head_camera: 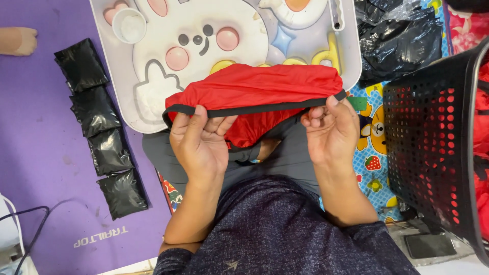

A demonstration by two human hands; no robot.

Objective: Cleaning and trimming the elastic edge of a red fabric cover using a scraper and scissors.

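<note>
Stretching the black-edged red fabric pouch taut between my left hand and right hand, both pinched on its black trim above the white cartoon-rabbit tray, I judge the next fold needs an even, firm grip.

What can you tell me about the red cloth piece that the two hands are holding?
The red cloth piece looks like thin, slightly shiny fabric with a black band along its lower edge. It is stretched sideways and held above the lap, in front of a white cartoon tray. The left hand pinches the band near its left end, the right hand near its right end. More red cloth hangs crumpled below the band, between the hands. Its full shape cannot be seen.
</note>
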